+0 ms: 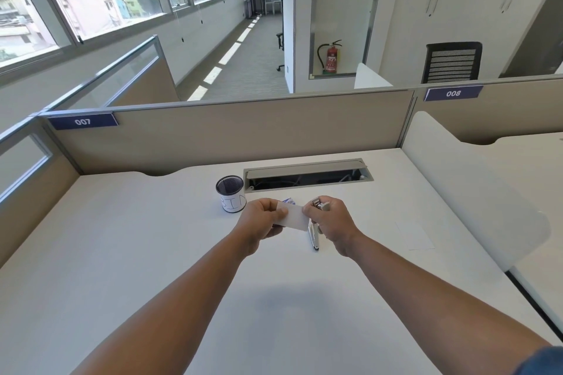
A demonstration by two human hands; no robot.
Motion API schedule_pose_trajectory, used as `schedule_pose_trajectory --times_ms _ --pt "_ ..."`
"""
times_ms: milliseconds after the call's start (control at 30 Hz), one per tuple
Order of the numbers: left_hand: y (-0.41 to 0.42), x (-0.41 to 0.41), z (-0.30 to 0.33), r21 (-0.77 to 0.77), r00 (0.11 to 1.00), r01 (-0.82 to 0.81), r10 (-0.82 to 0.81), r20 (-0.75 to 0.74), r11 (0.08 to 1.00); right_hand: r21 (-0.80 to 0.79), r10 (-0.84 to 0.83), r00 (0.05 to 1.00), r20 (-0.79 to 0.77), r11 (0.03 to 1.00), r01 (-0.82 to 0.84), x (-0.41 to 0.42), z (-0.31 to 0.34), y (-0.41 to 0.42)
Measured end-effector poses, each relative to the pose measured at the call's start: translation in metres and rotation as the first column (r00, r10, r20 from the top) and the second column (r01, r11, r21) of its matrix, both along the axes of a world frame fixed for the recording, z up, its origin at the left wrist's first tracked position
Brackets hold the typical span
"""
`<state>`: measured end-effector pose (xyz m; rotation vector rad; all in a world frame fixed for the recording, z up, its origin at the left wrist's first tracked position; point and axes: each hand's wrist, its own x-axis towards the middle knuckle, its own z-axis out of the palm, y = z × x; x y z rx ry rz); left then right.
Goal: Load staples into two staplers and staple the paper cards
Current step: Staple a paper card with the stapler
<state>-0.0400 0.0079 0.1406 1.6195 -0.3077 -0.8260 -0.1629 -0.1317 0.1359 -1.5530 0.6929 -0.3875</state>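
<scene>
Left hand [262,216] pinches the paper card [293,218] at its left edge, right hand [330,218] grips a stapler [319,205] at the card's right edge w/ jaws apparently over it; person should prob. hold the card flat & squeeze firmly.

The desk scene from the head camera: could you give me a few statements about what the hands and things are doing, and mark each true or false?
1. The left hand holds a white paper card. True.
2. The right hand is empty. False: its fingers grip a stapler at the card's right edge.
3. A second stapler lies on the desk below the hands. True.
4. The mesh cup marked BIN stands right of the hands. False: it stands to their left.
5. Another white card lies flat on the desk to the right. True.
</scene>
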Motion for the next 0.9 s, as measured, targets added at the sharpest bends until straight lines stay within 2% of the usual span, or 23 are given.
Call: schedule_pose_trajectory --times_ms 100,300,567,800,900 --pt "0.002 0.002 -0.001 0.027 1.000 -0.014 0.014 0.012 1.000 0.068 -0.026 0.999 0.020 0.997 0.024 -0.001 0.003 -0.001" --pt "-0.003 0.000 -0.004 -0.028 0.986 -0.146 0.143 -0.090 0.989 0.354 0.012 1.000 -0.028 0.935 -0.002 -0.001 -0.001 0.000" --pt "-0.003 -0.004 -0.004 -0.068 0.970 -0.219 0.210 -0.119 0.973 0.270 0.092 0.996 -0.005 0.959 -0.087 -0.003 -0.010 0.013" --pt "-0.003 -0.008 -0.004 -0.061 0.953 -0.283 0.274 -0.130 0.957 0.403 0.069 0.995 0.078 0.910 -0.094 -0.002 -0.012 0.010" --pt "-0.001 -0.006 -0.001 -0.088 0.939 -0.311 0.291 -0.183 0.946 0.457 0.026 0.995 0.095 0.887 -0.066 -0.003 -0.011 0.010"
